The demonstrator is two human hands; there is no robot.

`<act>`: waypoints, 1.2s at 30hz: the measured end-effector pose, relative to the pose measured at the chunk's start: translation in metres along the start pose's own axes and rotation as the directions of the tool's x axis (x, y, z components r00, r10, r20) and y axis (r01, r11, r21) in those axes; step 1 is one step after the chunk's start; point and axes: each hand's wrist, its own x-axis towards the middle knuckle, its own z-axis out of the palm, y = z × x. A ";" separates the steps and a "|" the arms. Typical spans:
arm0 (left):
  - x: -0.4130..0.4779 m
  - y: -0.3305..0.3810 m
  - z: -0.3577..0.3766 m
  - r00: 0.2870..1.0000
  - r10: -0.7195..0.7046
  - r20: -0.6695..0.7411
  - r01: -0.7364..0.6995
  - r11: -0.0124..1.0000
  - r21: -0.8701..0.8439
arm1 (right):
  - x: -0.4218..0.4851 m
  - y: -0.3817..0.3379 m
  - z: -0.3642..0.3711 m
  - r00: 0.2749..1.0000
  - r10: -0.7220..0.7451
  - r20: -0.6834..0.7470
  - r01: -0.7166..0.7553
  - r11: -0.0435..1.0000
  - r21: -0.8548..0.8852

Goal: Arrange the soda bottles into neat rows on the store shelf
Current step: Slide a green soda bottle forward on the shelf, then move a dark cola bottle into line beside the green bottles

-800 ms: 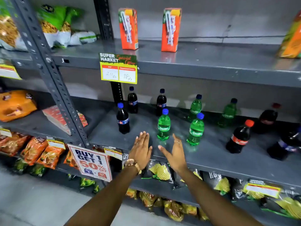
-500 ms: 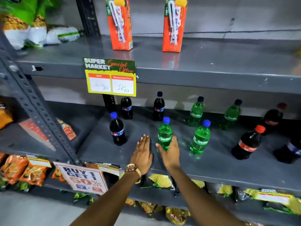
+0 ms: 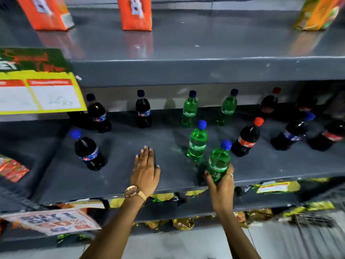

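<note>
A white promotional sign [image 3: 53, 222] hanging at the lower left shelf edge reads "BUY 1 GET 1 50%", blurred by motion. The green bottle [image 3: 218, 162] held near the front carries a white "Sprite" label, and the green bottle behind it [image 3: 197, 142] shows the same word faintly. On the green-and-yellow shelf tag [image 3: 35, 81] at upper left only the letters "ET" can be read.

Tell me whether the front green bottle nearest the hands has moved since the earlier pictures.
Yes. The green bottle now sits in the right hand at the shelf's front edge, nearer and right of the other front green bottle; earlier it stood left of it.
</note>
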 end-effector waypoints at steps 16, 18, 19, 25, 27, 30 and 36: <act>0.003 0.032 0.006 0.972 -0.232 -0.036 0.235 0.966 0.111 | 0.043 0.025 -0.043 0.995 0.094 0.031 -0.098 0.977 0.192; 0.005 0.033 0.007 0.968 -0.247 -0.048 0.251 0.964 0.091 | 0.047 0.036 -0.068 0.982 0.138 -0.130 -0.113 0.976 0.186; 0.007 0.037 0.010 0.966 -0.254 -0.056 0.258 0.962 0.083 | 0.059 0.043 -0.085 0.966 0.139 -0.216 -0.102 0.979 0.175; 0.010 0.034 0.014 0.958 -0.279 -0.068 0.284 0.955 0.085 | 0.171 0.084 -0.157 0.900 0.240 -0.363 -0.274 0.961 -0.046; 0.011 0.033 0.014 0.959 -0.274 -0.065 0.279 0.956 0.088 | 0.198 0.097 -0.168 0.916 0.272 -0.294 -0.297 0.954 -0.043; 0.009 0.032 0.014 0.958 -0.277 -0.070 0.283 0.956 0.080 | 0.211 0.110 -0.176 0.930 0.295 -0.217 -0.310 0.950 -0.040; 0.008 0.032 0.013 0.960 -0.273 -0.059 0.277 0.958 0.072 | 0.157 0.104 -0.175 0.954 0.208 -0.215 -0.229 0.971 -0.075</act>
